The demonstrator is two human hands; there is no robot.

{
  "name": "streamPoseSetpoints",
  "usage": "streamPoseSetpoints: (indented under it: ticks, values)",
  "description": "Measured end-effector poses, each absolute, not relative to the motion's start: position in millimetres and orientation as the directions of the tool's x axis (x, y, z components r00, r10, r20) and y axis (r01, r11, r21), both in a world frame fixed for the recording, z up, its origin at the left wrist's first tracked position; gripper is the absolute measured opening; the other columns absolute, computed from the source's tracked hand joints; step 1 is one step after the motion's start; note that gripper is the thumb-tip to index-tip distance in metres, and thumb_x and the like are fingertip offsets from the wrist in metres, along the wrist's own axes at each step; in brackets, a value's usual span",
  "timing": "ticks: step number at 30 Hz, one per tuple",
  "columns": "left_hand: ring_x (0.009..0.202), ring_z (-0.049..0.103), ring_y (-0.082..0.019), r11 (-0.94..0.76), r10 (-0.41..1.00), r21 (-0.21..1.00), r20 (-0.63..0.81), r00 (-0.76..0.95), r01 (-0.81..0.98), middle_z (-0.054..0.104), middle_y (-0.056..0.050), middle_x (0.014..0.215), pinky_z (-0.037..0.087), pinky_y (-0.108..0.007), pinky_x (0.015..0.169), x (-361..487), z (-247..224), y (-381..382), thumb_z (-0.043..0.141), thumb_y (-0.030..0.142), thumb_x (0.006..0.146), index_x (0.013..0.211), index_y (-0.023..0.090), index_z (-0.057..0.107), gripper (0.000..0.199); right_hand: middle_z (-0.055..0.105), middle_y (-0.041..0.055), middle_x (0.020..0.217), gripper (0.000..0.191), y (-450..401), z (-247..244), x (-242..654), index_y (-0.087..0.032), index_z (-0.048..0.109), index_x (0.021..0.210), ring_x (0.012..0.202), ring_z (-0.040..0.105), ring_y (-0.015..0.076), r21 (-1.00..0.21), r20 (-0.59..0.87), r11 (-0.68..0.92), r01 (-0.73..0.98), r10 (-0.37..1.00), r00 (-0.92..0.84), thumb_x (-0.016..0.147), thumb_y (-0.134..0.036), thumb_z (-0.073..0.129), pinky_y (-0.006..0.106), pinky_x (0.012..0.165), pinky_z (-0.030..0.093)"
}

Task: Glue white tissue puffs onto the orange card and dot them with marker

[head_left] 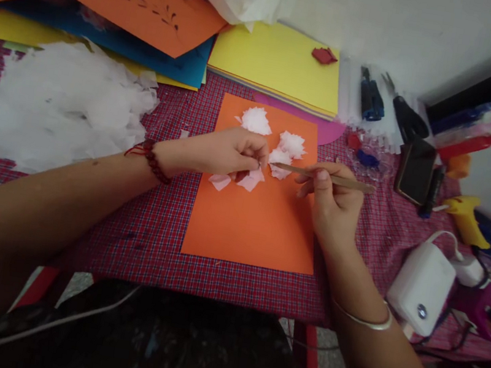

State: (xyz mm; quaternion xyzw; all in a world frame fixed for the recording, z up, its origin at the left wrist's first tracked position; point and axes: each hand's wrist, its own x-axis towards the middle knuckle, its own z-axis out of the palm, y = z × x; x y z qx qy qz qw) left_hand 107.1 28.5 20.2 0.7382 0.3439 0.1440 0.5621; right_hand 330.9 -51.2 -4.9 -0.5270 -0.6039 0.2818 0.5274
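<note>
An orange paper sheet [248,228] lies before me, with white ruffled paper flowers [257,120] on its upper half. Above the sheet, my left hand [243,154] is closed in a pinch on a small piece of white paper [251,178], partly hidden by the fingers. Another loose white scrap [219,182] lies just left of it. My right hand [333,201] grips a thin wooden stick [352,184]. The stick points left, its tip close to the left fingertips and in front of a white flower cluster [283,159].
At the left is a large heap of cut white paper [52,107]. A decorated orange sheet [168,22] and a yellow paper stack [274,64] lie at the back. Scissors [408,113], a phone [416,167], a yellow glue gun [468,218] and a white power adapter [422,287] are on the right.
</note>
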Motion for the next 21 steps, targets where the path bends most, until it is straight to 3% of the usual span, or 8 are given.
streamPoseSetpoints:
  ticks: [4, 8, 12, 17, 21]
  values:
    - [0.043, 0.049, -0.009, -0.225, 0.545, 0.892, -0.218, 0.81, 0.392, 0.058, 0.003, 0.056, 0.034, -0.023, 0.048, 107, 25, 29, 0.057, 0.015, 0.079, 0.095, 0.02, 0.071, 0.022, 0.069, 0.0004, 0.076, 0.028, -50, -6, 332, -0.023, 0.066, 0.089, 0.053, 0.057, 0.0111, -0.904, 0.327, 0.273, 0.328, 0.937, 0.122, 0.096, -0.049, 0.061, 0.028, 0.052, 0.046]
    - [0.05, 0.05, -0.01, -0.359, 0.581, 0.829, -0.161, 0.798, 0.429, 0.058, 0.003, 0.061, 0.032, -0.023, 0.051, 116, 24, 35, 0.06, 0.011, 0.073, 0.103, 0.018, 0.069, 0.031, 0.069, -0.0003, 0.075, 0.026, -50, -6, 333, -0.023, 0.066, 0.089, 0.053, 0.058, 0.0107, -0.908, 0.324, 0.276, 0.314, 0.939, 0.112, 0.096, -0.047, 0.061, 0.028, 0.053, 0.046]
    - [0.06, 0.054, -0.011, -0.404, 0.627, 0.787, -0.133, 0.768, 0.466, 0.065, 0.001, 0.07, 0.034, -0.023, 0.057, 127, 19, 37, 0.061, 0.008, 0.07, 0.09, 0.016, 0.067, 0.023, 0.069, -0.0003, 0.074, 0.03, -49, -2, 332, -0.022, 0.065, 0.088, 0.052, 0.058, 0.0106, -0.906, 0.317, 0.263, 0.332, 0.941, 0.118, 0.095, -0.051, 0.06, 0.028, 0.052, 0.047]
    - [0.058, 0.051, -0.01, -0.435, 0.635, 0.744, -0.145, 0.759, 0.507, 0.065, 0.0, 0.067, 0.034, -0.024, 0.059, 130, 20, 34, 0.059, 0.007, 0.072, 0.078, 0.015, 0.071, 0.016, 0.068, -0.0005, 0.071, 0.031, -49, 0, 329, -0.023, 0.065, 0.085, 0.051, 0.058, 0.0106, -0.911, 0.32, 0.267, 0.314, 0.939, 0.129, 0.094, -0.052, 0.062, 0.027, 0.049, 0.047]
    - [0.064, 0.053, -0.011, -0.471, 0.679, 0.732, -0.055, 0.732, 0.492, 0.066, 0.0, 0.071, 0.036, -0.025, 0.062, 131, 16, 31, 0.059, 0.008, 0.072, 0.075, 0.015, 0.071, 0.015, 0.068, -0.0001, 0.071, 0.031, -49, 1, 330, -0.024, 0.066, 0.083, 0.05, 0.058, 0.0113, -0.912, 0.32, 0.267, 0.311, 0.938, 0.133, 0.093, -0.054, 0.062, 0.028, 0.048, 0.046]
